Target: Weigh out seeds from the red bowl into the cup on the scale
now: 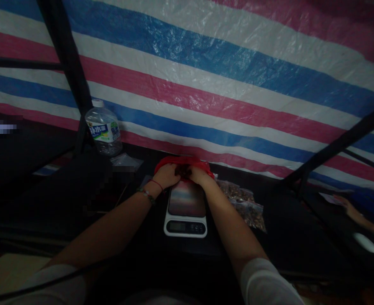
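Observation:
Both of my hands reach into a red plastic bag [171, 160] at the far end of a kitchen scale [186, 228]. My left hand [167, 175] is at the bag's left side, its fingers bent inward. From the right comes my right hand [199, 174], its fingers mostly hidden by the bag and dim light. Between the hands lie dark brown pieces [183, 171], too dark to name. The scale is white, with a dark reflective plate and a small display on its near edge. Whether either hand grips the pieces or the bag does not show.
Small clear bags of brown bits [249, 215] lie right of the scale. A large clear plastic bottle [103, 129] stands back left, near a clear plastic bag [126, 162]. Black frame posts rise before a striped sheet [187, 93]. At far right is another person's arm [361, 218].

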`<state>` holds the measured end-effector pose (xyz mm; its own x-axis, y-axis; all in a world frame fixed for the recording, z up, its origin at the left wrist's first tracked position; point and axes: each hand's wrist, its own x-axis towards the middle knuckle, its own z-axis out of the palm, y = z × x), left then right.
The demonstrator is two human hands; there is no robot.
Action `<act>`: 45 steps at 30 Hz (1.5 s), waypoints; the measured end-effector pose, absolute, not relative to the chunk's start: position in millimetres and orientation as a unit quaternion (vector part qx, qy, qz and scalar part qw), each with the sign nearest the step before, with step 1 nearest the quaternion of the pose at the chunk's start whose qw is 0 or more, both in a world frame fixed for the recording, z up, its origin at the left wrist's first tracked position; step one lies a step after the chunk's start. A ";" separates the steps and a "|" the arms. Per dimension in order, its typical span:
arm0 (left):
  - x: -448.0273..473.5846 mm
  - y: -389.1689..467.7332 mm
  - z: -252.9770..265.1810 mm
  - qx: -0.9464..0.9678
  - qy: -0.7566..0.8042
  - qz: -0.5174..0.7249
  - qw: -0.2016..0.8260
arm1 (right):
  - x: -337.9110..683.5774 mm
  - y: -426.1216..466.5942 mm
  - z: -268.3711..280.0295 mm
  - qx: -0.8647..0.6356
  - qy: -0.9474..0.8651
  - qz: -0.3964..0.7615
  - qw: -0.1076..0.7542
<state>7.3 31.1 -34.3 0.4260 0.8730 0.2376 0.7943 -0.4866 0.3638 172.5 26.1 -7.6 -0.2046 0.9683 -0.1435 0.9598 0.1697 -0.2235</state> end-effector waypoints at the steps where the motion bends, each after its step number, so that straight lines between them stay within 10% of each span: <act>1: 7.3 31.1 -34.3 0.842 0.489 0.199 0.107 | 172.2 26.3 -7.7 -0.629 -0.764 0.141 0.020; 23: 4.5 42.2 -44.3 0.817 0.498 0.273 0.099 | 171.5 37.1 -21.8 -0.620 -0.765 0.158 0.074; 45: 12.0 38.5 -42.5 0.809 0.447 0.337 0.177 | 160.8 37.1 -15.3 -0.485 -0.788 0.179 0.336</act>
